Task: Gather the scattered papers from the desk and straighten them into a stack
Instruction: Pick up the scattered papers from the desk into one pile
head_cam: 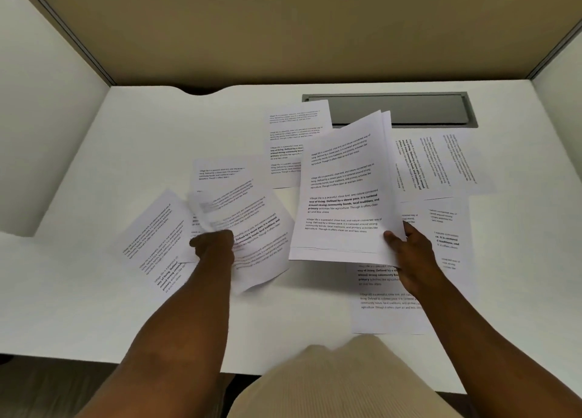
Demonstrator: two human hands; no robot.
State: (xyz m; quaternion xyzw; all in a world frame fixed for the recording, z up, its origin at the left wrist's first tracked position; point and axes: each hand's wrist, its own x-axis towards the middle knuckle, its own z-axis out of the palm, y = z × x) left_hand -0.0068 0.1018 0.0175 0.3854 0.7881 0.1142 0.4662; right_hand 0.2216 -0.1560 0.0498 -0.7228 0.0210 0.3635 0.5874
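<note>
The right hand (409,250) grips a sheaf (343,191) of several printed sheets at its lower right corner; the thumb lies on the top page and the fingers curl behind it; the sheaf is lifted off the desk (157,134) and tilted, its far edge fanned so that at least three sheet edges show.

The left hand (214,244) is closed on a blurred sheet (252,228), fingers curled round its left edge; the sheet is raised and bent, and how many pages the hand has cannot be told through the blur.

More papers lie flat and scattered on the white desk; one (154,228) sits skewed at the far left, partly under the left hand; one (220,173) lies just behind the blurred sheet; one (296,124) lies further back, its right side hidden by the sheaf; one (441,162) is turned sideways at the right, near a grey cable tray (409,109) set into the desk; one (447,228) lies beside the right hand; one (384,301) lies near the front edge, under the right wrist.

Beige partition walls (283,24) close the desk at the back.
</note>
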